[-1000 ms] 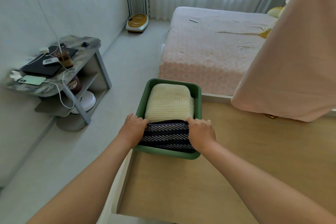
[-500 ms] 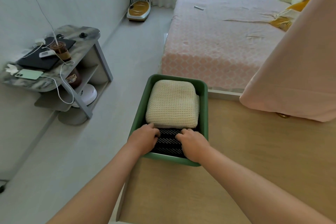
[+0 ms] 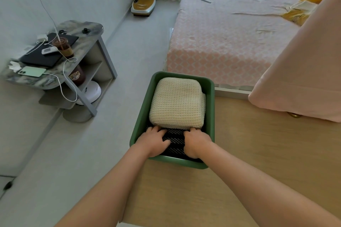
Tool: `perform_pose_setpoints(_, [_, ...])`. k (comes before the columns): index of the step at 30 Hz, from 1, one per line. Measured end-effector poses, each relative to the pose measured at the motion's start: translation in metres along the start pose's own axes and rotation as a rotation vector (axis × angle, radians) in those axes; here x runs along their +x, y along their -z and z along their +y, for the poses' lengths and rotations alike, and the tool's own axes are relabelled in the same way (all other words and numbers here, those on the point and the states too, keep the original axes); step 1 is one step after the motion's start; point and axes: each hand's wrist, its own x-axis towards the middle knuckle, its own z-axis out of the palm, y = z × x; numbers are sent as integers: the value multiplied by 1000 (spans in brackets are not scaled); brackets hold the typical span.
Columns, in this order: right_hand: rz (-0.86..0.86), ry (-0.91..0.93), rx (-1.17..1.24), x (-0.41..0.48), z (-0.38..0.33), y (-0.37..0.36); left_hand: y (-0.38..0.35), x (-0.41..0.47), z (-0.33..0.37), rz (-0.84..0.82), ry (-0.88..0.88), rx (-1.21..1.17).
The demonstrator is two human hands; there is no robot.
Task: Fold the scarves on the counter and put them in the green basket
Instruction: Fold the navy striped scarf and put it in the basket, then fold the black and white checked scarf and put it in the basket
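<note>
The green basket (image 3: 143, 112) stands on the far left corner of the wooden counter (image 3: 267, 153). A folded cream knitted scarf (image 3: 177, 103) fills its far part. A folded dark scarf with thin white stripes (image 3: 175, 139) lies low in the near part, against the cream one. My left hand (image 3: 153, 141) presses flat on its left side, and my right hand (image 3: 196, 143) presses on its right side. The fingertips of both hands reach the cream scarf's near edge. Most of the striped scarf is hidden under my hands.
A large pink cloth (image 3: 304, 61) hangs over the counter's far right. A pink-covered bed (image 3: 230, 33) lies beyond the basket. On the floor at the left stands a grey side table (image 3: 86, 29) holding a phone, a laptop, cables and a drink.
The striped scarf went down from above the rim into the basket's near part. My hands moved from its two ends onto its top, and the view tilted lower.
</note>
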Motion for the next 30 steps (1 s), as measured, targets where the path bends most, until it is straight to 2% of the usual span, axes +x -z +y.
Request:
perform_pose_setpoints(3, [40, 7, -77, -8, 0, -8, 2, 0, -1, -122, 28, -77])
perform_pose_setpoints(5, [21, 34, -45, -11, 1, -6, 5, -1, 1, -129, 33, -66])
perform_pose_setpoints(8, [68, 104, 134, -24, 9, 6, 8, -9, 5, 18, 19, -104])
perform_pose_setpoints(11, [240, 152, 381, -50, 26, 20, 18, -24, 17, 216, -38, -182])
perform_pose_setpoints(14, [396, 132, 610, -82, 51, 30, 33, -35, 50, 322, -140, -291])
perform_pose_setpoints(17, [524, 87, 699, -113, 86, 34, 46, -44, 102, 413, -264, -311])
perform_pose_setpoints(21, [589, 1, 713, -155, 152, 26, 51, -51, 186, 449, -381, -339])
perform_pose_setpoints(25, [653, -106, 745, -193, 238, 3, 35, -42, 283, 402, -440, -307])
perform_pose_setpoints(30, [684, -231, 771, -253, 381, -46, -16, -27, 432, 311, -510, -292])
